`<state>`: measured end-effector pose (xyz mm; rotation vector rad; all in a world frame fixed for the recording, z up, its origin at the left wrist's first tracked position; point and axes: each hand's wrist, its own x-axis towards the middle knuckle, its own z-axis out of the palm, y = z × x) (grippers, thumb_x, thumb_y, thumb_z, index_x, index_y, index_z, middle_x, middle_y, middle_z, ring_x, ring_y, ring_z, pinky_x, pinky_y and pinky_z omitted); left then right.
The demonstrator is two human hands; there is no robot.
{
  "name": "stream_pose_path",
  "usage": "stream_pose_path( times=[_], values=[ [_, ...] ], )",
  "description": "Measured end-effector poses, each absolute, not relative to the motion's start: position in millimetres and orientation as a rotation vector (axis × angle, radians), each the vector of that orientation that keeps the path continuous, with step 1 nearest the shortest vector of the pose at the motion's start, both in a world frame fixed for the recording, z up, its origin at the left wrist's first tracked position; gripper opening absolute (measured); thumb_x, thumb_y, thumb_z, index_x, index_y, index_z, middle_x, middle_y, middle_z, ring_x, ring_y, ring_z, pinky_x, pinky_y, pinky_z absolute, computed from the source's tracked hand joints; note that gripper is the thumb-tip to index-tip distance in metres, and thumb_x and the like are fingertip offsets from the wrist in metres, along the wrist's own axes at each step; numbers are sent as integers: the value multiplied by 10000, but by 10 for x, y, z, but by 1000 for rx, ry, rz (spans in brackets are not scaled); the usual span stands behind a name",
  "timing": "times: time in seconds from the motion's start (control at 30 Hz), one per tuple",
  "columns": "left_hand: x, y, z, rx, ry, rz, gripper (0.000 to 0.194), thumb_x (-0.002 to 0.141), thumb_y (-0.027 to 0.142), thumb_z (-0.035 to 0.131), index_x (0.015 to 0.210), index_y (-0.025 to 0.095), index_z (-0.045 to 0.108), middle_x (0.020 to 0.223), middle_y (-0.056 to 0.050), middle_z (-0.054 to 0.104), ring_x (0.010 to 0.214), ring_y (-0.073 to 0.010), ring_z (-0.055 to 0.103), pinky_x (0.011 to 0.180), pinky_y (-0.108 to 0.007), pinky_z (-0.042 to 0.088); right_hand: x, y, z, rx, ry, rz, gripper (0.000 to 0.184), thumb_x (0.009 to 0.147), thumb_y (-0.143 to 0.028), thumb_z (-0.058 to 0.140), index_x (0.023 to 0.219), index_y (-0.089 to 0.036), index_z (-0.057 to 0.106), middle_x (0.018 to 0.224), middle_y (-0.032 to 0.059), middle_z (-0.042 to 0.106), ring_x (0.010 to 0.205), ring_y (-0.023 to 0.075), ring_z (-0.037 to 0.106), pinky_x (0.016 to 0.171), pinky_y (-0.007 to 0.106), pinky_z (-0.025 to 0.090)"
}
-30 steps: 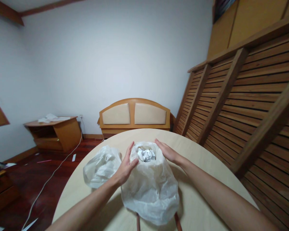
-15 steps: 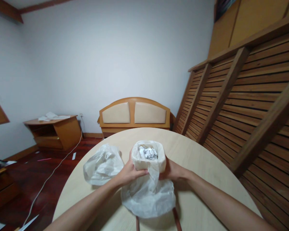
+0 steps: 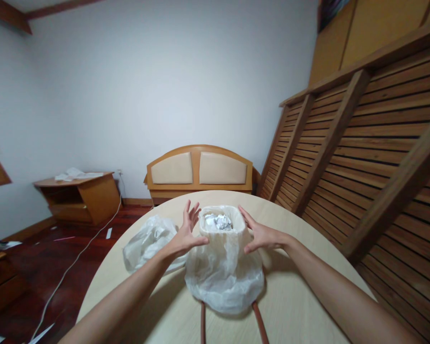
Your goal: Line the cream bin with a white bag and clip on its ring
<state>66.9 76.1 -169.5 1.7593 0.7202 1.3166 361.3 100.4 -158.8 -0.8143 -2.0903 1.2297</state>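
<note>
Fingers: left fingers [image 3: 199,241] and right fingers [image 3: 252,246] spread apart; contact unclear
Bag [image 3: 224,255]: between them, mouth uncovered
Foil [image 3: 222,221]: already inside
Second bag [image 3: 149,241]: beside left fingers
Straps [image 3: 260,324]: nearer than fingers
Bench [image 3: 294,286]: pale, beneath fingers
Room: headboard [image 3: 196,169] beyond fingers, slats [image 3: 361,157] rightward

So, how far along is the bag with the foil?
Looks done: the front bag forms a squarish opening, crumpled foil inside. In hand: the left hand and right hand are spread beside it; contact is unclear. Possibly left: straightening the loose plastic bunched near the brown straps.
</note>
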Motion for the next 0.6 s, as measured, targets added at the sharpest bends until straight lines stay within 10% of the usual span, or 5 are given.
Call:
stream_pose_path(
  times=[0.13,0.4,0.6],
  values=[
    [801,737,-1666,1773,738,1174,1563,566,575,906,1531,255,-281,1623,-242,220,1504,-357,278,1236,-550,162,3417,973,-1672,-738,-1995,1198,1612,479,-412,969,1578,-271,-201,1669,201,111,1502,329,264,1212,518,218],
    [983,637,-1782,1783,952,1247,1479,588,390,903,1551,210,-206,1635,-213,207,1513,-353,253,1260,-476,157,3423,1044,-1716,-731,-2089,1162,1119,527,-303,936,1510,-193,414,1449,185,545,1312,374,525,1133,541,387],
    [983,666,-1838,1784,991,1320,1427,608,418,885,1548,279,-180,1663,-180,157,1530,-345,215,1257,-483,166,3643,961,-1536,-838,-2107,1124,1412,602,-438,917,1617,-209,-37,1672,205,119,1522,326,221,1239,494,177]
  ],
)
